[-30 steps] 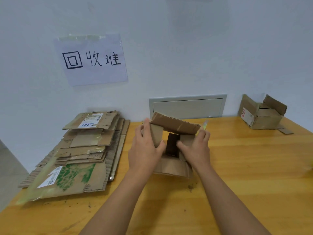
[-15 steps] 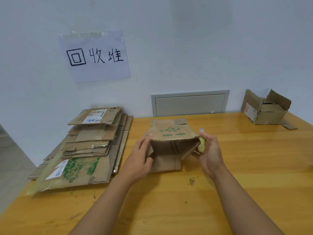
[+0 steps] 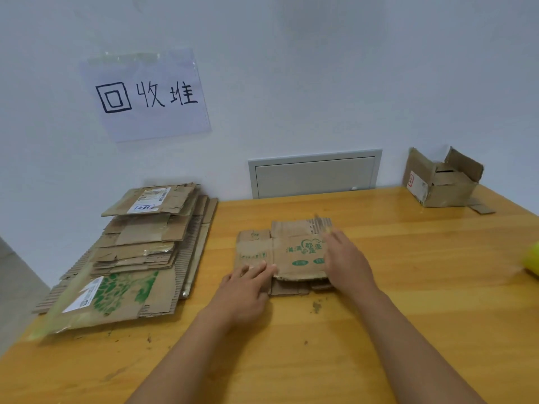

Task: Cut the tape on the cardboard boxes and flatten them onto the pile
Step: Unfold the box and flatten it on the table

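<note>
On the wooden table point(image 3: 408, 287), near the middle, I see a small box point(image 3: 294, 252) lying flat with green print on top. My left hand point(image 3: 245, 290) rests at its near left corner, fingers straight and close together, tips touching the cardboard. My right hand point(image 3: 347, 260) lies flat on its right side, fingers straight, a bit blurry. To the left, a pile point(image 3: 131, 252) of flat cardboard sits by the wall. Far right, at the back, another box point(image 3: 443, 182) stands open.
</note>
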Action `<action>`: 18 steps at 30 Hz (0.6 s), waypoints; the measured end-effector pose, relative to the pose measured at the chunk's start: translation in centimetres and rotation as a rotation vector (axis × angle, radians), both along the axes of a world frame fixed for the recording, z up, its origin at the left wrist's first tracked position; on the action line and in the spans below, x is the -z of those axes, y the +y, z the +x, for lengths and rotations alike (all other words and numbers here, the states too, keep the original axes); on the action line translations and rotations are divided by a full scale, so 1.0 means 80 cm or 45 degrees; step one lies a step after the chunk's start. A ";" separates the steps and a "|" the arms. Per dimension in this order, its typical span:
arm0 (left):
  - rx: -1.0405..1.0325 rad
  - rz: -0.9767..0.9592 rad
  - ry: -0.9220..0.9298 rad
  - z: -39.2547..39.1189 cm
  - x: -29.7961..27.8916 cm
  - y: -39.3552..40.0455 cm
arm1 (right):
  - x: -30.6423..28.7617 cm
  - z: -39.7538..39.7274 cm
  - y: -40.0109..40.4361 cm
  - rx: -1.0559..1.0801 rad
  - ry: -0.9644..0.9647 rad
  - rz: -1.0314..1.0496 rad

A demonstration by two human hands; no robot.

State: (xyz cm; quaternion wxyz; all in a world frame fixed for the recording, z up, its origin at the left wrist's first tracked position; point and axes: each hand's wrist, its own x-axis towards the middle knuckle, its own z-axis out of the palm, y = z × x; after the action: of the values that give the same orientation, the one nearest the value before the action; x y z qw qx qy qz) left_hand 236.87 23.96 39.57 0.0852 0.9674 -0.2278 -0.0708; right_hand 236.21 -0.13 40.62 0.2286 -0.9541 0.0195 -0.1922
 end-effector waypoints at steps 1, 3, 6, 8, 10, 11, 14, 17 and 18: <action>-0.009 -0.017 0.029 0.000 0.000 -0.002 | 0.005 0.002 0.000 -0.034 0.110 -0.103; -0.037 -0.081 0.071 0.002 0.001 -0.004 | 0.017 0.001 0.004 -0.072 0.278 -0.246; -0.140 -0.224 0.069 0.013 0.002 -0.011 | 0.035 -0.003 0.010 -0.086 0.301 -0.368; -0.211 -0.289 0.004 0.020 0.006 -0.023 | 0.040 -0.003 0.011 -0.102 0.313 -0.417; -0.245 -0.260 -0.080 0.023 0.015 -0.036 | 0.034 -0.001 0.007 -0.126 0.326 -0.336; -0.255 -0.230 -0.110 0.023 0.021 -0.040 | 0.028 0.000 0.003 -0.124 0.324 -0.248; -0.273 -0.185 -0.125 0.025 0.031 -0.042 | 0.015 -0.001 -0.018 0.032 0.247 -0.045; -0.258 -0.159 -0.115 0.028 0.035 -0.040 | 0.014 -0.015 -0.039 0.305 0.308 -0.184; -0.254 -0.155 -0.107 0.027 0.035 -0.040 | 0.018 -0.021 -0.043 0.353 0.340 -0.229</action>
State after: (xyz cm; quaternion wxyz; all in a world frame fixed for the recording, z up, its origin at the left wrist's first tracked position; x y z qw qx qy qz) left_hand 239.00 20.75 36.78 0.1408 0.9804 -0.1377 -0.0074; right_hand 234.57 -3.56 39.21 0.1094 -0.9758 0.1636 -0.0948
